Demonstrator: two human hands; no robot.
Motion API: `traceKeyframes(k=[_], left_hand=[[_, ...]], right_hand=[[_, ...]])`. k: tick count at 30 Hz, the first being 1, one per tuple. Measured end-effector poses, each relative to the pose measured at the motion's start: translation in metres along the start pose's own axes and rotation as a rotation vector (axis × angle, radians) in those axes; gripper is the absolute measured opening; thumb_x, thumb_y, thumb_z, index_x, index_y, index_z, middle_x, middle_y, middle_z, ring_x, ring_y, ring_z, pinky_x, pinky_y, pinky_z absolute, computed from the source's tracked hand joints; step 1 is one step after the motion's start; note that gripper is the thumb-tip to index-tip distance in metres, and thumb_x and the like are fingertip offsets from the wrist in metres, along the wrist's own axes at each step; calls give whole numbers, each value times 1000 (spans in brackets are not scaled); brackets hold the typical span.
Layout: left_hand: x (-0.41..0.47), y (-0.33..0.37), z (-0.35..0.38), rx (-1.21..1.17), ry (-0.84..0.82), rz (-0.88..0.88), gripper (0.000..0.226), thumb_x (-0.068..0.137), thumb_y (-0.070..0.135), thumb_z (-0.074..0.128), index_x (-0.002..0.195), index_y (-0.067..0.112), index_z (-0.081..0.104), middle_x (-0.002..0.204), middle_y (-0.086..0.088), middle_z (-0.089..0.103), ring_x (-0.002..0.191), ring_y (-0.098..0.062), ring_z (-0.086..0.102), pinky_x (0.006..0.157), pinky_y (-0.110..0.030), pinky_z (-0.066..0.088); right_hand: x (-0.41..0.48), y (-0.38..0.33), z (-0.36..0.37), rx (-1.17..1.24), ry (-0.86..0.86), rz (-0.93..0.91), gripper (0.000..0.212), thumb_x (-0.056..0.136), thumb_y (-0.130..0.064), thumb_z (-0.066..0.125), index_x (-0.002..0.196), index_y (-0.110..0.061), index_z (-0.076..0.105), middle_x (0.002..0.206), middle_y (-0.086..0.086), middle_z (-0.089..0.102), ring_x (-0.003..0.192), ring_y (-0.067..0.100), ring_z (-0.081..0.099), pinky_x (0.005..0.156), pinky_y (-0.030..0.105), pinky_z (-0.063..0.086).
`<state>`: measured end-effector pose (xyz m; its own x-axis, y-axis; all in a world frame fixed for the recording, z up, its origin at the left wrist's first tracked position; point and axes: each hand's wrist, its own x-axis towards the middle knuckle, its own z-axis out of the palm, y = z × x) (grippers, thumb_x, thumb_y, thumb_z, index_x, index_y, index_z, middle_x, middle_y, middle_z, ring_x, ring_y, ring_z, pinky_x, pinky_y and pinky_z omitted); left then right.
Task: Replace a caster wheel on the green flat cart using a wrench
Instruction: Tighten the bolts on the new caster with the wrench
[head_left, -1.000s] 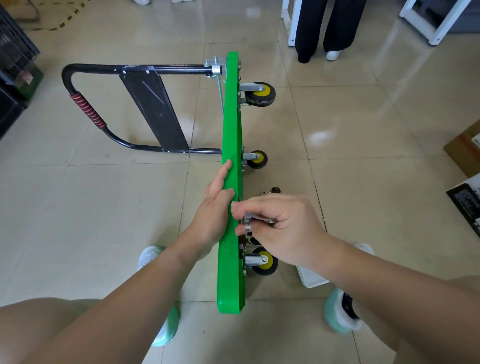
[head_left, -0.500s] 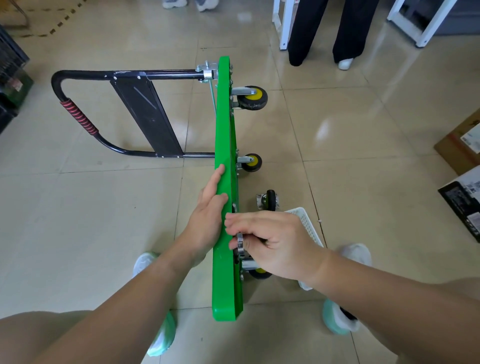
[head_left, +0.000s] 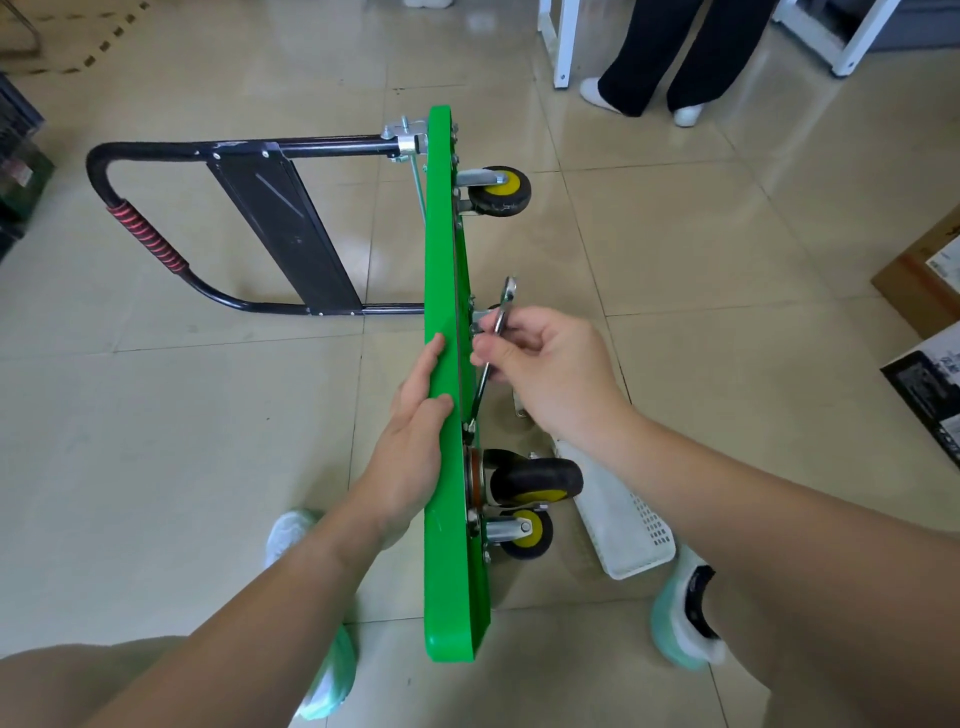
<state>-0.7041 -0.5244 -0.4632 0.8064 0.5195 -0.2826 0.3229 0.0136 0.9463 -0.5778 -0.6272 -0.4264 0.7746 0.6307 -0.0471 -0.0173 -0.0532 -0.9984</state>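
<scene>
Green flat cart (head_left: 440, 234) stood on edge on the tiled floor (head_left: 208, 415), left hand (head_left: 415, 447) lay flat, fingers straight, along its top edge, right hand (head_left: 550, 364) gripped a wrench (head_left: 504, 306), lower end at the underside just above a caster wheel (head_left: 540, 478), white basket (head_left: 623, 525) beside.

Green cart (head_left: 448, 467) on edge on floor; left hand (head_left: 415, 441) steadies deck; right hand (head_left: 550, 374) grips wrench (head_left: 493, 348) beside casters.

Green cart (head_left: 445, 467), yellow-hubbed black wheels (head_left: 500, 192), red-striped black handle (head_left: 143, 236)
</scene>
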Motion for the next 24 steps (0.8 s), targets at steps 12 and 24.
traceKeyframes(k=[12,24], left_hand=[[1,0,-1,27,-24,-2,63,88,42,35,140,76,31,159,19,34,144,-5,40,124,-44,30],[-1,3,3,-4,19,3,60,87,40,37,131,82,34,157,12,39,135,-9,51,117,-45,40]], right_hand=[[44,-3,-21,96,59,273,8,93,-8,69,100,-4,68,97,13,73,80,22,76,75,33,63],[-34,-23,-17,79,-92,-133,24,79,11,74,86,-12,75,84,1,77,85,18,74,82,27,60]])
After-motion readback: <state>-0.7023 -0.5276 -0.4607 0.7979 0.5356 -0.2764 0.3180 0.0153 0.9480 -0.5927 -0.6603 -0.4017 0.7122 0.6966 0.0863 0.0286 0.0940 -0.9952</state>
